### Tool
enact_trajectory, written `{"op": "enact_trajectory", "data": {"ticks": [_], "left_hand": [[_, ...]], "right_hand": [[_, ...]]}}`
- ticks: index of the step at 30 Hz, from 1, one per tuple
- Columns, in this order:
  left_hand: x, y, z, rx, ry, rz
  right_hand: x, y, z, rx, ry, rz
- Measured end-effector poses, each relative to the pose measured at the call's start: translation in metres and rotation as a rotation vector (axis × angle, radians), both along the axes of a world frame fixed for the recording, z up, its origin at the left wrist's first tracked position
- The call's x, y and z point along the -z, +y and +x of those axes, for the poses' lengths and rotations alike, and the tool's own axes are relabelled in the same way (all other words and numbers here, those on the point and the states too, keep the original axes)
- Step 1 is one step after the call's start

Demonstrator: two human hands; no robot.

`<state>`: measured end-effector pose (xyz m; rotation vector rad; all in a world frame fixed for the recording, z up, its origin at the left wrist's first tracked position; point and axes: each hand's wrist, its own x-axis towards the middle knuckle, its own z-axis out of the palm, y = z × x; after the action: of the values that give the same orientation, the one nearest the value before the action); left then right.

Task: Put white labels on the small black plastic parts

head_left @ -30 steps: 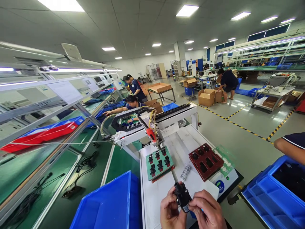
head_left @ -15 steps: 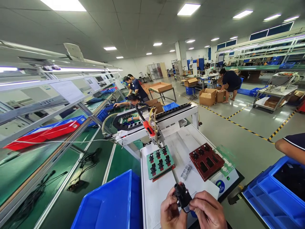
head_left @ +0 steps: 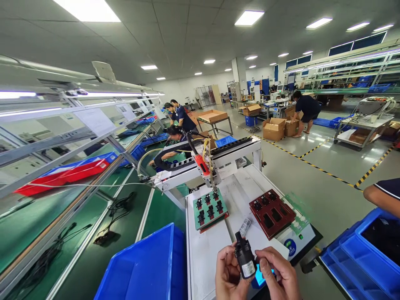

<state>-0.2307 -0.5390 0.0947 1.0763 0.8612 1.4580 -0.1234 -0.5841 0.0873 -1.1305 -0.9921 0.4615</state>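
Both my hands pinch the small black pump (head_left: 244,260) upright over the white bench's (head_left: 206,254) near edge: left hand (head_left: 228,276) grips its side, right hand (head_left: 278,277) its labelled base, probably.

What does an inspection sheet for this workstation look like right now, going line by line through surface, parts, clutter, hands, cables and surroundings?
Surface: white machine table, mostly bare near the front edge.
Job's things: small black part with a white label, held upright above the table; green fixture loaded with black parts; dark red fixture, its pockets look unfilled.
Clutter: small grey strip lying between the fixtures.
Hands: left hand and right hand both grip the black part.
Cables: yellow hoses and wires at the machine head; black cord on the green conveyor.
Surroundings: blue bins left and right; a co-worker's arm at right; people at work farther off.
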Motion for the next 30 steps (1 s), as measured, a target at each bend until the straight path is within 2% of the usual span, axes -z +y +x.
{"op": "enact_trajectory", "data": {"ticks": [4,7,11,18,22,26,30], "left_hand": [[-0.004,-0.002,-0.001,0.047,-0.014,-0.023],[-0.004,-0.001,-0.003,0.053,-0.022,-0.009],[-0.002,0.001,-0.005,0.08,-0.003,0.015],[0.009,-0.001,-0.008,-0.06,0.019,0.095],[0.015,-0.004,-0.005,-0.159,0.025,0.194],[0.02,-0.005,-0.003,-0.215,0.022,0.252],[0.022,-0.005,-0.003,-0.239,0.05,0.315]], "right_hand": [[0.0,-0.003,-0.001,-0.078,0.087,0.009],[0.001,-0.003,0.002,-0.142,0.143,-0.043],[0.003,-0.003,0.006,-0.156,0.108,-0.068],[0.009,-0.007,0.008,-0.068,-0.335,0.16],[0.007,-0.007,0.003,-0.028,-0.319,0.172],[0.004,-0.008,0.007,-0.112,-0.291,0.13],[0.008,-0.008,0.009,-0.138,-0.251,0.092]]}}
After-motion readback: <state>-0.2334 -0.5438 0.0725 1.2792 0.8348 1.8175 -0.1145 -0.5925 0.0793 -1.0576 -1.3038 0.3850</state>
